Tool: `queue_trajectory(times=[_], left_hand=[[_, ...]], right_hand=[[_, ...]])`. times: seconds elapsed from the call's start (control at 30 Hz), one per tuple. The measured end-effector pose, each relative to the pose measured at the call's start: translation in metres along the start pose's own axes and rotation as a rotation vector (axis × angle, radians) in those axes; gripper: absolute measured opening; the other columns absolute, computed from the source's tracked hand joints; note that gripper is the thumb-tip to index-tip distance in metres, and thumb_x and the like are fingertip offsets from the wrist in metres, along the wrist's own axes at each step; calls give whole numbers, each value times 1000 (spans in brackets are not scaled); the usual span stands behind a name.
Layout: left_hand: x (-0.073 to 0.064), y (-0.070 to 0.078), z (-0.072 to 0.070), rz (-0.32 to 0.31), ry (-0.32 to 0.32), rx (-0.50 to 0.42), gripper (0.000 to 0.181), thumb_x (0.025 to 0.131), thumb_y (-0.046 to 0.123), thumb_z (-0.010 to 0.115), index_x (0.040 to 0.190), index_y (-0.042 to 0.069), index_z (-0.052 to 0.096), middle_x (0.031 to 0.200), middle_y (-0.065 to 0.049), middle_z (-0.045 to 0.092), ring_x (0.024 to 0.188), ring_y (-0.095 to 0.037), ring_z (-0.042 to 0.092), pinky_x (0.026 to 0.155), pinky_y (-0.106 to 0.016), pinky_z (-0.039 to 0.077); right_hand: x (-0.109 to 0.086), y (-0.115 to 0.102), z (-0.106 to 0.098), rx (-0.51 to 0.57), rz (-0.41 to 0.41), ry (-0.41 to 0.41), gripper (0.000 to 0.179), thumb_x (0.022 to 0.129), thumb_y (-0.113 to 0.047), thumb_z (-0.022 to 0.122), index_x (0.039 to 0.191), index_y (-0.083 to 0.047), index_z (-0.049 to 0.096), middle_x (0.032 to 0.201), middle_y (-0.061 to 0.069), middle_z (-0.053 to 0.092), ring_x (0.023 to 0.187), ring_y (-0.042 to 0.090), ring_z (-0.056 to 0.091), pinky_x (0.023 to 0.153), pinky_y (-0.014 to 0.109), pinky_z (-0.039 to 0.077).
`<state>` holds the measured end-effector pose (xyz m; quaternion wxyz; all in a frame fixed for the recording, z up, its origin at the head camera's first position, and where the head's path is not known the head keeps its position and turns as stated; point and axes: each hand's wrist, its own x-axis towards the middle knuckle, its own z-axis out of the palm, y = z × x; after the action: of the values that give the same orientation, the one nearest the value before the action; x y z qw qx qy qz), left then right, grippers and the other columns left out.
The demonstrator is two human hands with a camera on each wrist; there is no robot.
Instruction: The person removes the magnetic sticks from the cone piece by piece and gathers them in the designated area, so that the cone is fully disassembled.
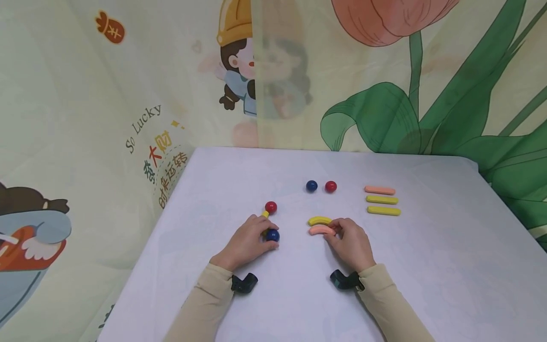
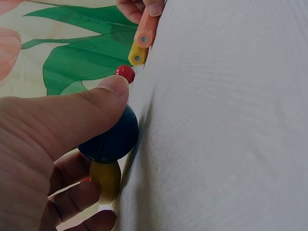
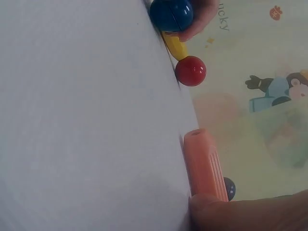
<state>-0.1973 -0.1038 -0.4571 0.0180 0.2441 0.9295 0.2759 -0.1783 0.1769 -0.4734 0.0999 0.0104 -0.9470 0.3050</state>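
Left hand point(image 1: 248, 242) gripped a short yellow rod point(image 2: 106, 178) with a blue ball point(image 1: 272, 235) at its near end, thumb pressed on the ball; a red ball point(image 1: 270, 207) sat at the rod's far end, all resting on the white table point(image 1: 427, 266). Right hand point(image 1: 350, 242) pinched the end of a curved pink piece point(image 1: 321, 230) lying flat on the table, with a curved yellow piece point(image 1: 319, 221) just beyond it, touching or nearly so. Farther back, a loose blue ball point(image 1: 311, 185) and a loose red ball point(image 1: 331, 186) sat side by side. To their right lay three straight rods in a row: one pink rod point(image 1: 380, 190), then two yellow rods point(image 1: 382, 205).
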Motion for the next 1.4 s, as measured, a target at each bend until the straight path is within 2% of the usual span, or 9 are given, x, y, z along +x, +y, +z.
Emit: queue_trajectory(times=[0.5, 0.63, 0.7, 0.77, 0.83, 0.93, 1.0, 1.2, 1.4], left_hand=[[1, 0, 0, -22, -9, -6, 41, 81, 35, 80, 118, 18, 68, 111, 4, 61, 97, -12, 46, 82, -30, 49], [0, 1, 1, -24, -17, -35, 43, 82, 35, 79, 120, 19, 67, 115, 3, 61, 100, -12, 48, 86, -31, 49], [0, 3, 3, -27, -33, -74, 45, 84, 35, 78, 124, 19, 66, 118, 4, 61, 102, -11, 49, 89, -31, 49], [0, 5, 5, -20, -55, -121, 46, 86, 34, 75, 128, 18, 64, 119, 4, 61, 104, -10, 51, 92, -31, 48], [0, 9, 6, 5, -66, -174, 44, 89, 28, 73, 130, 16, 63, 118, 4, 62, 102, -10, 53, 91, -31, 49], [1, 14, 9, 59, -60, -222, 40, 91, 15, 70, 130, 10, 63, 117, 1, 65, 96, -12, 56, 89, -31, 50], [1, 17, 10, 86, -50, -235, 37, 91, 8, 68, 128, 8, 64, 116, 0, 67, 95, -12, 58, 88, -30, 50], [2, 20, 13, 83, -58, -239, 33, 92, 5, 67, 124, 11, 68, 115, 2, 70, 101, -8, 63, 90, -27, 51], [1, 17, 12, 88, -47, -229, 31, 90, 6, 69, 121, 13, 70, 112, 3, 71, 102, -8, 64, 91, -27, 51]], right_hand=[[0, 0, 1, 12, 6, 21, 29, 80, -18, 81, 104, -5, 70, 88, 7, 60, 73, 21, 49, 62, 30, 40], [-1, -3, 0, 49, 15, 67, 23, 84, -23, 77, 100, -8, 70, 86, 6, 58, 72, 21, 49, 62, 30, 41], [-2, -6, 0, 84, -3, 102, 18, 86, -22, 75, 98, -10, 70, 83, 3, 57, 70, 19, 49, 60, 29, 41], [-4, -10, 2, 132, -67, 119, 14, 86, -18, 75, 96, -10, 70, 81, 0, 57, 68, 17, 48, 59, 27, 41], [-7, -16, 5, 180, -156, 93, 12, 87, -17, 75, 97, -12, 70, 78, -4, 57, 67, 13, 49, 58, 24, 42], [-11, -26, 9, 234, -299, -6, 19, 84, -16, 78, 102, -11, 71, 77, -9, 56, 64, 8, 48, 57, 22, 43], [-15, -33, 12, 246, -344, -83, 26, 83, -18, 79, 107, -12, 71, 75, -12, 55, 62, 5, 48, 57, 21, 44], [-21, -40, 19, 200, -316, -195, 43, 78, -24, 84, 117, -12, 69, 68, -15, 50, 59, 2, 46, 55, 21, 42], [-21, -39, 31, 138, -332, -157, 41, 80, -31, 82, 115, -13, 70, 62, -18, 47, 55, -1, 43, 53, 20, 37]])
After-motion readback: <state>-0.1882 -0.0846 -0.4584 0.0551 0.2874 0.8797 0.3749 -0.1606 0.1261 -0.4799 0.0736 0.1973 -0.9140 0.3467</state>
